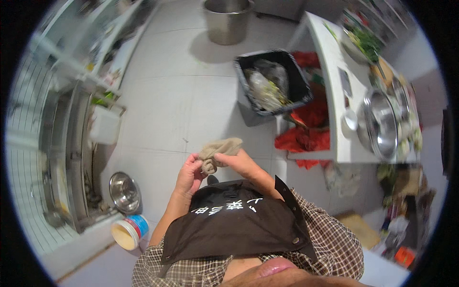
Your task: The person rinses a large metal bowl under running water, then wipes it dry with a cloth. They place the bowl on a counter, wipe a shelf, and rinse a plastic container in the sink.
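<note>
A beige cloth (222,149), bunched and twisted, is held in front of my body above the tiled floor. The fingertips of my left hand (190,173) pinch its left end. Around its right part, my right hand (231,158) is closed, with the thumb lying on top of the folds. A dark apron (236,229) bearing white writing covers my front, just below both hands.
Right of my hands stands a black-lined bin (247,109) holding plastic bags and vegetable scraps. Farther right, a white table (331,107) carries metal bowls (382,123) and greens (369,43). A steel bowl (125,192) and plastic bucket (129,232) sit left. A metal pot (227,27) stands ahead.
</note>
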A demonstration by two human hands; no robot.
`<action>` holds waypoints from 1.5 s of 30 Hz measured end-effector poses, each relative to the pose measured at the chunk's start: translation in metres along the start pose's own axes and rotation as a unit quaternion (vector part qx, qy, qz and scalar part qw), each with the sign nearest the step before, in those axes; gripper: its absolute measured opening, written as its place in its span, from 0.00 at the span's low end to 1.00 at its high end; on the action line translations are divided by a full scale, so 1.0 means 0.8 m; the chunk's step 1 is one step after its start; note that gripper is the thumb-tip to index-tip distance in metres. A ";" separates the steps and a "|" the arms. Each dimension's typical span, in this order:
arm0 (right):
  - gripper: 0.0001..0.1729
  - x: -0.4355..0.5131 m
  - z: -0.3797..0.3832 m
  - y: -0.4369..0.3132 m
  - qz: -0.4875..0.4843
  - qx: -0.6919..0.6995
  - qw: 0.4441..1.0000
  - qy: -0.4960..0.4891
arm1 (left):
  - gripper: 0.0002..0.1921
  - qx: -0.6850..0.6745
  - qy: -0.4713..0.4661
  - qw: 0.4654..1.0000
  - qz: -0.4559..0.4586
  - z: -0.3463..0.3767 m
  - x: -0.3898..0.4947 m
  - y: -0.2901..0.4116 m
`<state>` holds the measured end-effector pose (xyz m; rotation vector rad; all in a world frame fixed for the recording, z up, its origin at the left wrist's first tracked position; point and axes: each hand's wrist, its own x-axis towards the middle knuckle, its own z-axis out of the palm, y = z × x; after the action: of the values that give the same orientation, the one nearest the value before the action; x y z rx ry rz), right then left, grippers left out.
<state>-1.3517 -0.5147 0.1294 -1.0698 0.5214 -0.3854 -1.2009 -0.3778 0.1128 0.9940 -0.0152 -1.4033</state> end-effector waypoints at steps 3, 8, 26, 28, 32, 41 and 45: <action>0.20 0.054 0.059 0.019 0.142 -0.051 0.988 0.015 | 0.10 -0.082 0.018 0.993 0.085 -0.069 -0.029 0.060; 0.11 0.138 0.130 0.041 0.175 -0.065 0.982 -0.023 | 0.09 -0.208 0.102 0.966 0.119 -0.143 -0.059 0.104; 0.17 0.433 0.351 0.066 0.113 -0.365 0.772 -0.508 | 0.22 -0.280 0.193 0.897 0.283 -0.277 -0.001 0.280; 0.18 0.456 0.388 0.076 0.156 -0.373 0.749 -0.525 | 0.22 -0.313 0.256 0.873 0.273 -0.312 -0.006 0.298; 0.19 0.516 0.487 0.115 0.231 -0.361 0.753 -0.499 | 0.20 -0.345 0.289 0.829 0.331 -0.400 -0.018 0.357; 0.35 0.632 0.673 0.173 0.352 -0.247 0.792 -0.434 | 0.15 -0.230 0.258 0.859 0.378 -0.561 -0.033 0.492; 0.34 0.669 0.742 0.199 0.380 -0.253 0.765 -0.455 | 0.17 -0.247 0.257 0.867 0.347 -0.608 -0.038 0.531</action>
<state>-0.5649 -0.3033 0.0963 -1.2987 0.1212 1.0352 -0.6005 -0.1424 0.0756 0.7803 0.3372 -0.4125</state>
